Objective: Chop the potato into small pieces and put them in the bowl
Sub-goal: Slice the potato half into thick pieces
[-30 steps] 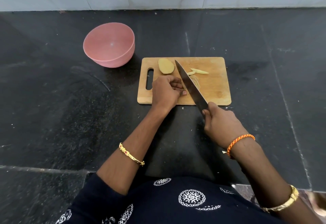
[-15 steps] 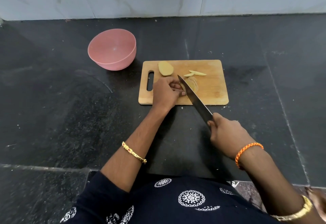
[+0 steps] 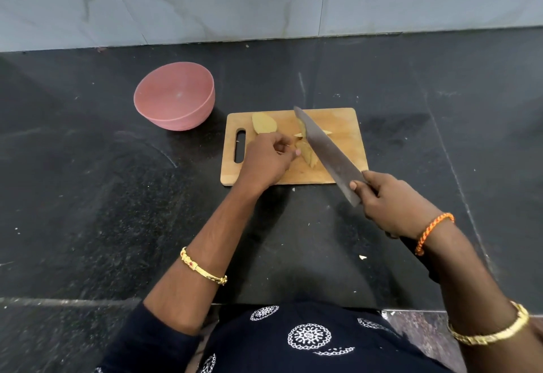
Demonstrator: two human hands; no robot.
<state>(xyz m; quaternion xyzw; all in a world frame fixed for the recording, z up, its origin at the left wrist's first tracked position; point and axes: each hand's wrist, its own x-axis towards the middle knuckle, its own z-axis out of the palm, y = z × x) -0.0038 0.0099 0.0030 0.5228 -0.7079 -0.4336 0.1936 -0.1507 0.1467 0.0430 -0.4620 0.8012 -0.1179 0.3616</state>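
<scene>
1. Two hands work over the wooden cutting board point(image 3: 346, 126), which lies on the black stone counter point(image 3: 88, 196) just past the middle of our view.
2. We see the left hand point(image 3: 266, 161) resting on the board's near left part, its fingers curled, the fingertips point(image 3: 297, 152) touching the potato slices point(image 3: 307, 152) beside them; whether they truly pinch a slice, we cannot tell.
3. We see the right hand point(image 3: 390, 199) wrapped round the handle of the chef's knife point(image 3: 326, 149), the handle hidden inside the fist.
4. From that fist the blade runs toward eleven o'clock, its tip over the board's far edge, and it passes just right of the slices.
5. We find a potato half point(image 3: 263, 123) at the board's far left, cut face up, at twelve o'clock from the left hand.
6. A few thin potato strips point(image 3: 301, 133) lie at the blade's far part, partly hidden by it.
7. We see the pink bowl point(image 3: 176, 93) on the counter at ten o'clock from the board, near it but apart; no potato shows inside.
8. We note one small pale scrap point(image 3: 362, 257) on the counter at six o'clock from the right hand.
</scene>
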